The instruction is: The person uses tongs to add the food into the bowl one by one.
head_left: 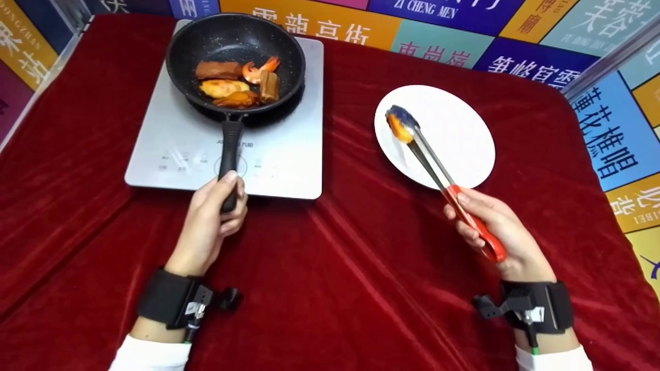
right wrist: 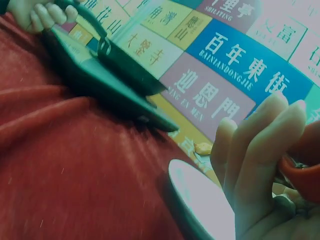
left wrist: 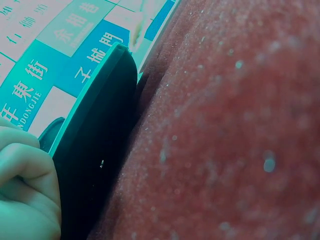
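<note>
My left hand (head_left: 211,219) grips the black handle of a frying pan (head_left: 180,82). Several food pieces lie in the pan: a brown slab (head_left: 217,70), an orange shrimp (head_left: 251,73), yellow-orange pieces (head_left: 224,88) and a ribbed brown chunk (head_left: 268,86). With my right hand (head_left: 502,226) I hold red-handled tongs (head_left: 472,219). Their dark tips pinch a yellow-orange food piece (head_left: 399,129) over the left part of a white plate (head_left: 459,134). In the right wrist view, the same piece (right wrist: 202,148) shows above the plate's rim. Whether it touches the plate I cannot tell.
Under the pan is a silver induction cooker (head_left: 289,170), left of the plate. A dark red velvet cloth (head_left: 330,288) covers the table. Printed panels (head_left: 438,26) with large characters stand along the back and sides.
</note>
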Demonstrator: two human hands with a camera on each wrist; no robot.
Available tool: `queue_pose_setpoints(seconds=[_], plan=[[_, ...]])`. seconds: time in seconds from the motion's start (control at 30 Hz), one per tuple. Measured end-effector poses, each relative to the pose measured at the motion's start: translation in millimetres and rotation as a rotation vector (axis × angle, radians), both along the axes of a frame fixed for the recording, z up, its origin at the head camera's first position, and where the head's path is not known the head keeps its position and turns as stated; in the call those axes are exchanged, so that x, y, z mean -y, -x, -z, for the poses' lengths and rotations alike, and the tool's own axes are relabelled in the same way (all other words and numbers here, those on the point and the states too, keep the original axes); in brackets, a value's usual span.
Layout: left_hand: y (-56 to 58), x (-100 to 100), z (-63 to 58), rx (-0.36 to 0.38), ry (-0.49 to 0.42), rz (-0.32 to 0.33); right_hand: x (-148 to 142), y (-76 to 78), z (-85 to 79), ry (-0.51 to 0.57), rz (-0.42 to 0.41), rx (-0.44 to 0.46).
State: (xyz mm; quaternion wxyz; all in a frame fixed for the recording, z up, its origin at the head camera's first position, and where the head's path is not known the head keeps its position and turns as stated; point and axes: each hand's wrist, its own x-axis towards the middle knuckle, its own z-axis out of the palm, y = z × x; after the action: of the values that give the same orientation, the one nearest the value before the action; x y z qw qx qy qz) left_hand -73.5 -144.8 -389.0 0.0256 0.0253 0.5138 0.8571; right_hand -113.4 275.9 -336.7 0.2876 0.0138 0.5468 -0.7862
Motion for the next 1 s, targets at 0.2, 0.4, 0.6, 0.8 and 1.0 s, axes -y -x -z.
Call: queue_pose_setpoints(seconds=[0.2,0.4,0.6,0.8,1.0], plan=[[1.7,2.2,0.7,-0.005,0.004,-0.009,32.0,23.9,-7.6,0.109,-0.003,-0.058],[3.2,2.2,4.3,0.000,0.012,-0.035,75.0,52.2,-9.5,0.271,0.065,-0.047],[3.7,-0.1,5.2,0.011,0.012,-0.046,112.5,78.8,-10.8,0.246,0.084,-0.069],[4.6,-0.4,3.9,0.014,0.034,-0.051,144.9,99.4,-14.0,0.196,0.050,-0.105],[5.3,-0.2,3.8,0.012,0.039,-0.051,172.7,114.0,-21.4,0.124,-0.005,-0.129]])
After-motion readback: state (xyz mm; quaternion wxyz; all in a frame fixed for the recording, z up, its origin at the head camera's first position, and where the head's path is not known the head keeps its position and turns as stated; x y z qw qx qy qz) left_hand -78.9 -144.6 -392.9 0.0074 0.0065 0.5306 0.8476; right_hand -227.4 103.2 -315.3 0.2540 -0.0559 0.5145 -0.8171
